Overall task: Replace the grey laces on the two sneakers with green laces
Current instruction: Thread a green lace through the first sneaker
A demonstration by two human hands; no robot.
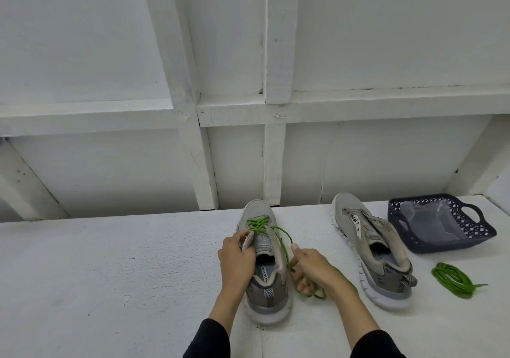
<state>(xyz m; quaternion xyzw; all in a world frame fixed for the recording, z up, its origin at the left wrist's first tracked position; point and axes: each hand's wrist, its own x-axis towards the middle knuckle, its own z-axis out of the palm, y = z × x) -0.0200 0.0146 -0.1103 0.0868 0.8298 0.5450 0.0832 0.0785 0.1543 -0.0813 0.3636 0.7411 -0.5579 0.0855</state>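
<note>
Head view: lacing a grey sneaker (266,261) with a green lace (284,243) on the white table (110,269).
Its long axis ran away from the person, toe toward the wall. The left hand (237,258) pinched the eyelet edge; the right hand (309,269) curled round the lace. A second sneaker (369,250), unlaced, pointed likewise, a coiled green lace (452,279) beside it.

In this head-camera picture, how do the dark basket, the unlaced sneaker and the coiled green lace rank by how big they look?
1. Unlaced sneaker and dark basket: they look about alike, and the sneaker reaches nearer the camera, so I won't rank them.
2. Coiled green lace: clearly smallest.
</note>
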